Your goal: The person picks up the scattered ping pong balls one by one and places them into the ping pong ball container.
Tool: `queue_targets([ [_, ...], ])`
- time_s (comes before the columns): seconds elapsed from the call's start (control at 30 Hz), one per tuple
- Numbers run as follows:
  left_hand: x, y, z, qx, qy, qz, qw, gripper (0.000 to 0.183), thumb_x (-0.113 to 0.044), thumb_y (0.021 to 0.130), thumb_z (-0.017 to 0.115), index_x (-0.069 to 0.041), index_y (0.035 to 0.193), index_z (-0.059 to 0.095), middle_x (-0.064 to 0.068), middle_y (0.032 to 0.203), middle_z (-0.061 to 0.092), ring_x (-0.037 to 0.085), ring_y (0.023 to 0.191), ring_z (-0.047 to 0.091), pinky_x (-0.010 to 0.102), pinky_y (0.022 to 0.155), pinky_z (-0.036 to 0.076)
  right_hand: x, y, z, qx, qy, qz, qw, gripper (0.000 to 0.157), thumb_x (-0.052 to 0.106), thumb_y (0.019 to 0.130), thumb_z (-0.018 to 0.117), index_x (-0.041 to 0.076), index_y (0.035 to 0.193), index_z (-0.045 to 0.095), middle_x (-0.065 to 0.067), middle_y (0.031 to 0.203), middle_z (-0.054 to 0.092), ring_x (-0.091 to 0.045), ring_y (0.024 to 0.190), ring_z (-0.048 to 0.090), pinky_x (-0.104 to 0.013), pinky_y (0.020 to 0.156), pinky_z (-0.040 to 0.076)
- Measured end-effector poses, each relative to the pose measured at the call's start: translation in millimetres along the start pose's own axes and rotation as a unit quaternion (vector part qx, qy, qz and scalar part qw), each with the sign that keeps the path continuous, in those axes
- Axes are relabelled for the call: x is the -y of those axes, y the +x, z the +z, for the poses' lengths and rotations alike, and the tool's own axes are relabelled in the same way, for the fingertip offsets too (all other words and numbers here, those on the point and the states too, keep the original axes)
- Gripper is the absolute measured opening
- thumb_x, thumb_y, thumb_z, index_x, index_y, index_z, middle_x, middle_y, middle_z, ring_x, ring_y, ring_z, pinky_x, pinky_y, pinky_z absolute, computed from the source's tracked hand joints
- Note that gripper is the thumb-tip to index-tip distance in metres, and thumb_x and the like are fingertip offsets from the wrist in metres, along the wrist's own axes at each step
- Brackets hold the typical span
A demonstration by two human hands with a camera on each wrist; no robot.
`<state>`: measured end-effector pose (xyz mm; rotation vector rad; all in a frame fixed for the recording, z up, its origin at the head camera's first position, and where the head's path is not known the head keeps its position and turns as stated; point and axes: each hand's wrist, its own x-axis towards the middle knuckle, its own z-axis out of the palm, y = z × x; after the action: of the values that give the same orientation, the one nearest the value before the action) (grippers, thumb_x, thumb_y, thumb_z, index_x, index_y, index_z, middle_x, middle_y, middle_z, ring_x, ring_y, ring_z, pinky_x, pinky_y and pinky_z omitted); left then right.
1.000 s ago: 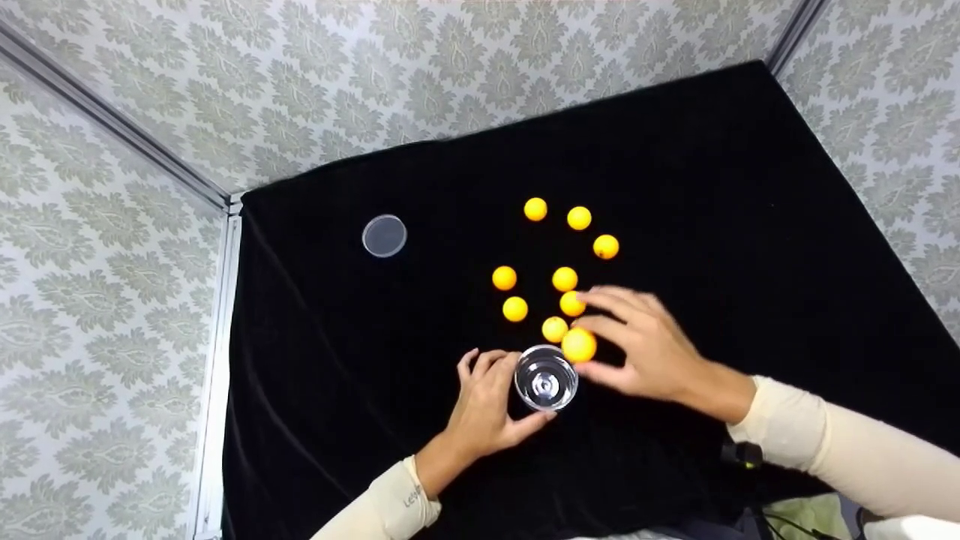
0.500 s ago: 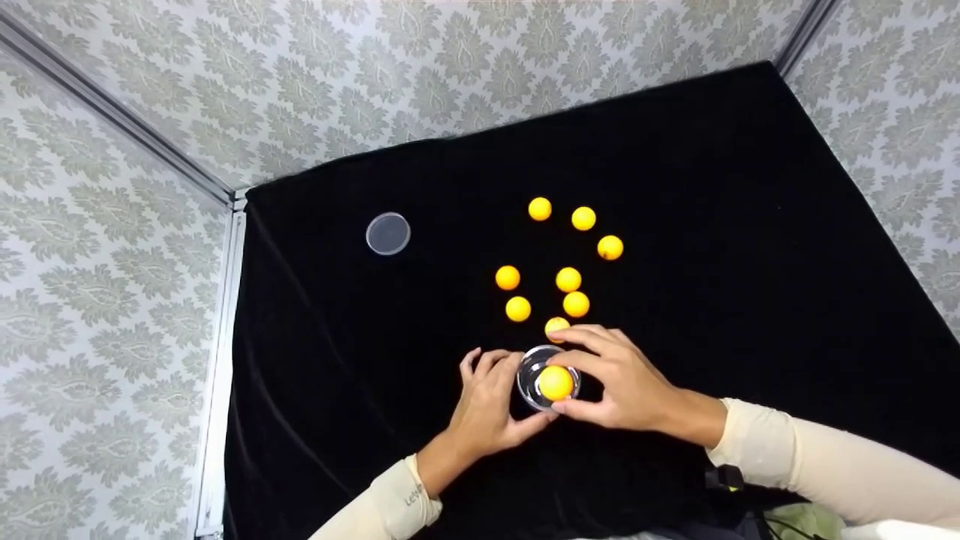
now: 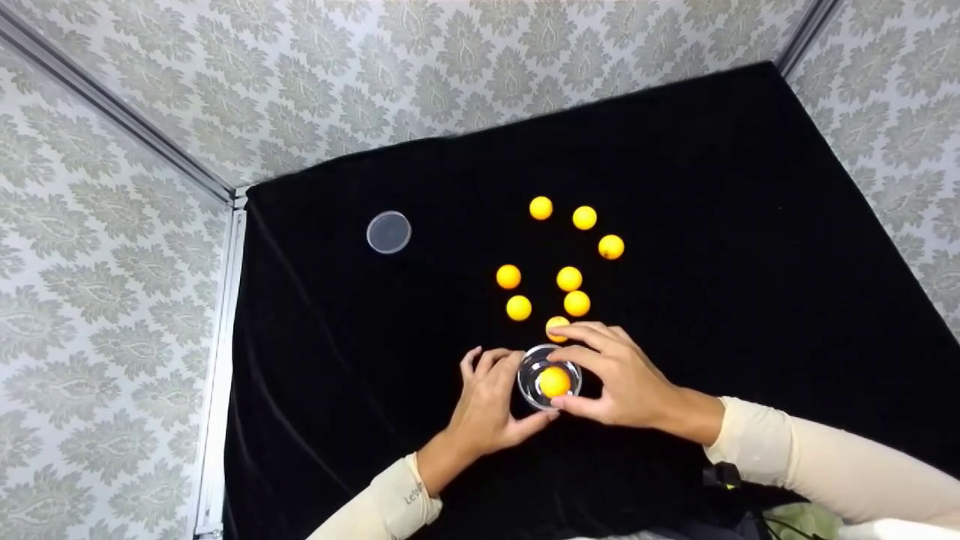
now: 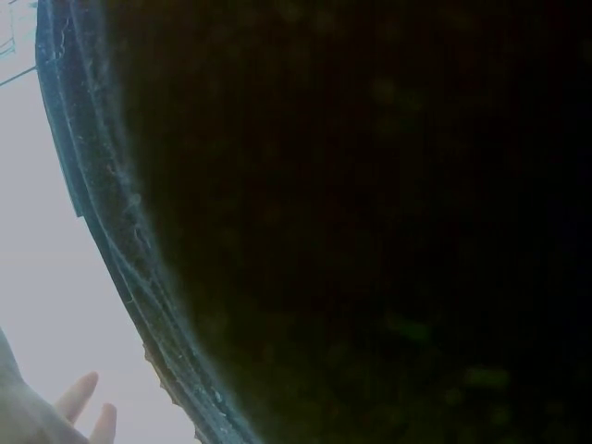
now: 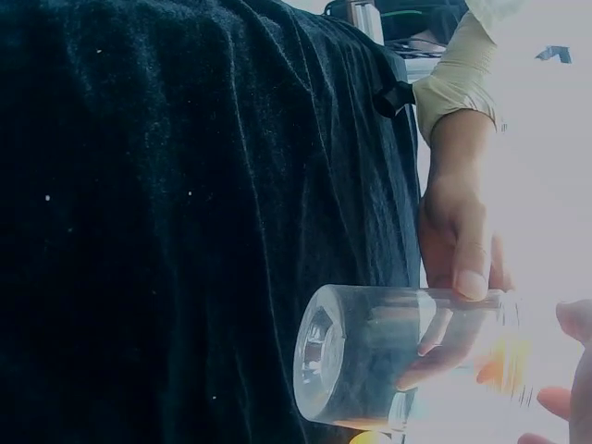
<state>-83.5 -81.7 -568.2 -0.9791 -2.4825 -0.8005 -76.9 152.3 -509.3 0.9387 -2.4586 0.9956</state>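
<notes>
My left hand (image 3: pixel 487 405) grips a clear cylindrical jar (image 3: pixel 529 397) from its left side, thumb at the near side. An orange table tennis ball (image 3: pixel 555 382) is at the jar's mouth; the right wrist view shows it as an orange blur inside the upper part of the jar (image 5: pixel 370 351). Over the mouth, my right hand (image 3: pixel 626 379) has its thumb and fingers spread apart, and they appear clear of the ball. Its middle fingertip is by another ball (image 3: pixel 557 328) just beyond the jar. In the left wrist view only a few blurred fingers (image 4: pixel 79 398) show.
Several more orange balls lie loose beyond the jar, among them one ball (image 3: pixel 518 307) and a farther ball (image 3: pixel 541 208). A clear round disc (image 3: pixel 389 232) lies to the far left. Black cloth (image 3: pixel 712 187) covers the table; patterned walls (image 3: pixel 465 67) stand behind.
My right hand has carried a ball leftward from beside the jar to over its mouth. The ball now looks slightly lower, free of the fingers. My left hand keeps its grip on the jar.
</notes>
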Motion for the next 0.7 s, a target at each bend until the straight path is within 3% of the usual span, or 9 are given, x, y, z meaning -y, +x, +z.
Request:
queue_targets([
  [0.43,0.6,-2.1,1.5,-0.001,-0.007,-0.001,1.0000,0.077,-0.066,0.066,0.066,-0.011,0.119,0.056,-0.005,0.107,0.061,0.016,0.108,0.049,0.061,0.095,0.027,-4,2,-5.0,-0.014,0.005,0.007,1.000,0.047,0.044,0.073,0.073,0.022,0.114,0.065,0.000,0.132,0.054,-0.017,0.121,0.049,-0.038,0.087,0.040],
  [0.7,0.6,-0.7,1.4,0.002,-0.005,-0.001,1.0000,0.079,-0.068,0.066,0.066,-0.010,0.119,0.056,-0.003,0.108,0.060,0.016,0.107,0.049,0.059,0.096,0.026,-25,11,-15.0,-0.045,-0.002,0.039,0.998,0.051,0.041,0.075,0.073,0.022,0.121,0.061,0.000,0.131,0.055,-0.015,0.120,0.050,-0.039,0.094,0.039],
])
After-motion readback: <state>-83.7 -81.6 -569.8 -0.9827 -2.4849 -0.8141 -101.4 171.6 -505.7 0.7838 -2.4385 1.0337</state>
